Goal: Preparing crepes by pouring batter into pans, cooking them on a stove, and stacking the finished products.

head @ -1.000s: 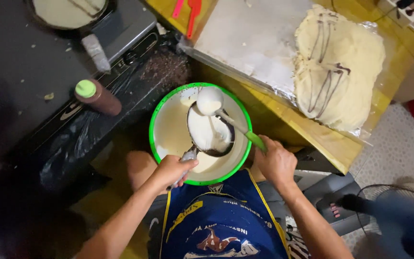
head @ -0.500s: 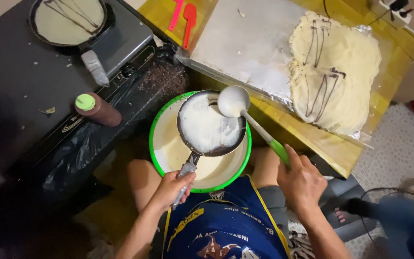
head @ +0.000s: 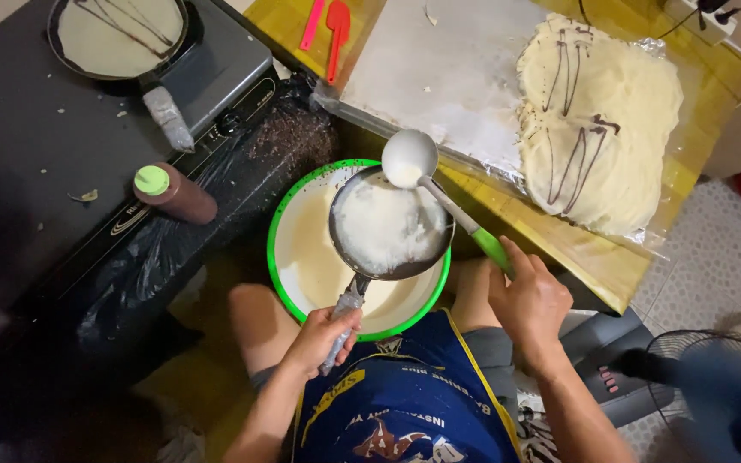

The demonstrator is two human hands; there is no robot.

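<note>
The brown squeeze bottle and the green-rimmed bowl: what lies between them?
Head view: only crumpled black plastic sheet lies between the brown bottle and the bowl.

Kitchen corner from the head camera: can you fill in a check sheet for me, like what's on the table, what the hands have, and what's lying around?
Surface: yellow table bearing a foil-lined tray.
Job's things: small dark pan coated with pale batter, held over a green-rimmed bowl of batter; ladle with green handle.
Clutter: drizzled crepes stacked on the tray; two spatulas; brown squeeze bottle; second pan with a crepe on the black stove.
Grippers: left hand grips the pan handle; right hand holds the ladle handle.
Cables: plugs and cords at top right.
Surroundings: tiled floor; fan.
</note>
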